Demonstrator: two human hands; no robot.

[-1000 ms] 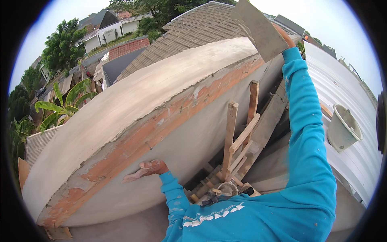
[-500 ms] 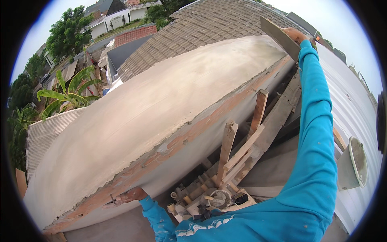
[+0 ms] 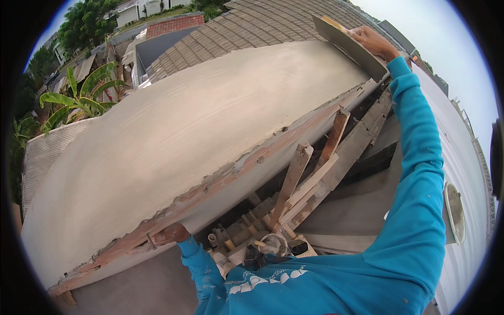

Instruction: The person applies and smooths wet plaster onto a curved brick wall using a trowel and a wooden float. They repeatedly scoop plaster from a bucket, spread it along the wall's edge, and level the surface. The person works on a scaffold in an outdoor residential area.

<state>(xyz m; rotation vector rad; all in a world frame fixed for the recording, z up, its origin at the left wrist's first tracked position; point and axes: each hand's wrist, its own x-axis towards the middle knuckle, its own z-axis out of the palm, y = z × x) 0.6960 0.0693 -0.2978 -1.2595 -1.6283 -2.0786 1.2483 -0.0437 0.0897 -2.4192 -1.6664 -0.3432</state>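
At the far right end of a curved plastered wall (image 3: 199,126), my right hand (image 3: 375,43) is closed round the handle of a plastering float (image 3: 349,50). The float's long grey blade is tilted, its lower edge at or just above the plaster; contact is hard to tell. Smooth pale plaster covers the wall's top face, ending in a ragged edge above a strip of bare brick (image 3: 215,190). Low on the left, my left hand (image 3: 171,234) is closed at that strip. A thin metal piece (image 3: 151,242) sticks out by its fingers; the tool's kind is unclear.
Rough timber pieces (image 3: 293,181) stand up beside the wall, near pipes and a small bucket (image 3: 274,244) below me. A larger bucket (image 3: 454,212) stands on white corrugated roofing (image 3: 472,173) at right. Beyond the wall lie a tiled roof (image 3: 236,34) and banana plants (image 3: 79,100).
My right hand has moved the float leftward over the wall's far end, turning so that its handle side shows more. My left hand stays by the brick strip. The whole view has shifted slightly.
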